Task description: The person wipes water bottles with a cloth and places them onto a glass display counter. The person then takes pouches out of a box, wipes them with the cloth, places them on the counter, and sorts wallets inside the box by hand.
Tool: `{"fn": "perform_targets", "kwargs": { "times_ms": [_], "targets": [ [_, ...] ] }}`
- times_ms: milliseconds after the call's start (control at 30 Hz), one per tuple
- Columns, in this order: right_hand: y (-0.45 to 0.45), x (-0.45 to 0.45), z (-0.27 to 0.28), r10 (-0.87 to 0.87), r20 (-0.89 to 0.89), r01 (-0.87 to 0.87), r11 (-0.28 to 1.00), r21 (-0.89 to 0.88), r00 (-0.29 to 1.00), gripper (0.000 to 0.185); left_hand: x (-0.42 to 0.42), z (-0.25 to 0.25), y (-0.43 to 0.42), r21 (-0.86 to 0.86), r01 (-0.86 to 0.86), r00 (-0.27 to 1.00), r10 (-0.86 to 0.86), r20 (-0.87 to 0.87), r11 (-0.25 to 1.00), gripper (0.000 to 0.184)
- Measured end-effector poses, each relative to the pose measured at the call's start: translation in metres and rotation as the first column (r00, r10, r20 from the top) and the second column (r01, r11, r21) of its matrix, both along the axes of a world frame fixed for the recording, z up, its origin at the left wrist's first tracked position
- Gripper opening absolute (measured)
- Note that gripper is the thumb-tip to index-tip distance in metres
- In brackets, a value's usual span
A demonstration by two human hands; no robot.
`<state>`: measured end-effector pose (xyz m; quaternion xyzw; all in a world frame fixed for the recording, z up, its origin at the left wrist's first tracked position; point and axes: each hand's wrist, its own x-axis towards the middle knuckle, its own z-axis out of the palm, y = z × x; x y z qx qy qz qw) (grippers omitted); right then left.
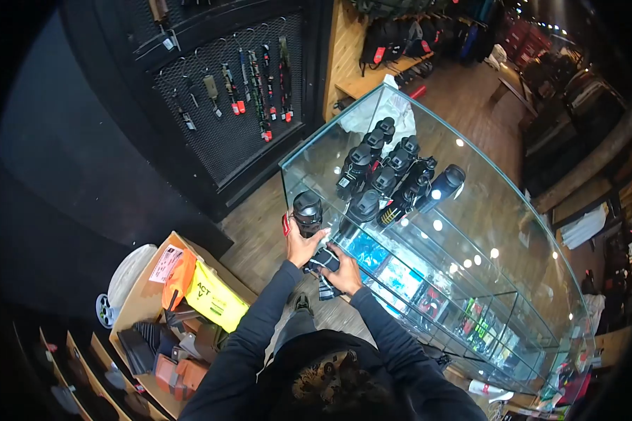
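My left hand (304, 245) is closed around a black bottle (307, 210) with a rounded lid, at the near left corner of the glass display case (456, 158). A red tag (286, 224) shows beside its fingers. Just to the right, my right hand (344, 272) has its fingers curled at a black-and-grey striped item (323, 261), which looks soft like cloth. Part of that item is hidden by the hand. Several similar black bottles (383, 181) stand grouped on the glass top, and another dark bottle (446, 184) is at their right side.
A cardboard box (140, 302) with wallets and a yellow pouch (214, 296) stands on the left. Straps (260, 88) hang on a black mesh panel (211, 151). Packaged goods (400, 277) lie inside the case. Bags (400, 42) line a wooden shelf behind.
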<state>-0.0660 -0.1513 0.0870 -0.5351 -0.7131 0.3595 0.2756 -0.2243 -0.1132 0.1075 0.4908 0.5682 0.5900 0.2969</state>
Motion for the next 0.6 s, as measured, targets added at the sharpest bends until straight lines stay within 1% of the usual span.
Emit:
{"fn": "perform_targets", "kwargs": {
  "times_ms": [67, 100, 167, 200, 267, 300, 333, 367, 400, 433, 467, 500, 533, 567, 600],
  "targets": [
    [0.003, -0.004, -0.015, -0.027, -0.004, 0.027, 0.998, 0.055, 1.0, 0.075, 0.001, -0.005, 0.013, 0.069, -0.008, 0.999, 0.011, -0.046, 0.998, 0.087],
    [0.005, -0.007, -0.015, -0.038, 0.002, 0.038, 0.999, 0.003, 0.999, 0.082, 0.001, -0.006, 0.02, 0.055, 0.048, 0.997, -0.052, 0.065, 0.997, 0.094],
    [0.008, -0.013, -0.015, -0.056, -0.004, 0.056, 0.998, -0.01, 0.998, 0.087, 0.004, -0.009, 0.026, 0.056, 0.036, 0.995, -0.031, -0.09, 0.998, 0.092],
    [0.009, -0.016, -0.011, -0.066, -0.008, 0.066, 0.998, -0.004, 0.998, 0.09, 0.005, -0.011, 0.03, 0.046, 0.111, 0.994, -0.11, -0.014, 0.993, 0.091],
    [0.011, -0.023, -0.005, -0.099, -0.012, 0.098, 0.995, -0.015, 0.995, 0.091, 0.009, -0.014, 0.036, 0.007, 0.118, 0.993, -0.118, -0.006, 0.993, 0.09],
    [0.014, -0.025, -0.008, -0.102, 0.015, 0.102, 0.994, -0.031, 0.995, 0.092, 0.01, -0.017, 0.041, 0.051, 0.121, 0.992, -0.12, -0.029, 0.991, 0.085],
    [0.016, -0.027, -0.013, -0.108, 0.037, 0.107, 0.994, 0.017, 0.993, 0.092, 0.011, -0.031, 0.047, 0.051, 0.136, 0.991, -0.134, -0.027, 0.989, 0.085],
    [0.018, -0.029, -0.017, -0.113, 0.059, 0.109, 0.992, 0.064, 0.992, 0.093, 0.009, -0.045, 0.052, 0.008, 0.183, 0.982, -0.183, 0.045, 0.983, 0.082],
    [0.019, -0.032, -0.015, -0.12, 0.093, 0.117, 0.992, 0.034, 0.988, 0.094, 0.009, -0.044, 0.056, -0.032, 0.231, 0.967, -0.226, 0.118, 0.972, 0.079],
    [0.02, -0.035, -0.013, -0.129, 0.092, 0.127, 0.991, 0.033, 0.987, 0.094, 0.009, -0.043, 0.055, -0.008, 0.246, 0.967, -0.245, 0.063, 0.969, 0.075],
    [0.02, -0.038, -0.011, -0.163, 0.1, 0.163, 0.987, 0.008, 0.982, 0.093, 0.008, -0.043, 0.056, -0.011, 0.254, 0.966, -0.253, 0.062, 0.967, 0.075],
    [0.021, -0.041, -0.011, -0.194, 0.108, 0.197, 0.98, -0.016, 0.975, 0.091, 0.006, -0.048, 0.058, -0.06, 0.305, 0.952, -0.303, 0.041, 0.95, 0.074],
    [0.021, -0.043, -0.02, -0.192, 0.144, 0.192, 0.981, 0.008, 0.971, 0.095, 0.004, -0.052, 0.061, -0.107, 0.353, 0.935, -0.353, 0.023, 0.929, 0.073],
    [0.022, -0.045, -0.024, -0.196, 0.144, 0.196, 0.981, 0.011, 0.97, 0.095, 0.004, -0.058, 0.063, -0.102, 0.349, 0.933, -0.355, -0.056, 0.932, 0.073],
    [0.023, -0.047, -0.026, -0.206, 0.17, 0.199, 0.978, 0.053, 0.964, 0.097, 0.005, -0.054, 0.062, 0.004, 0.285, 0.948, -0.281, -0.153, 0.959, 0.073]
  ]
}}
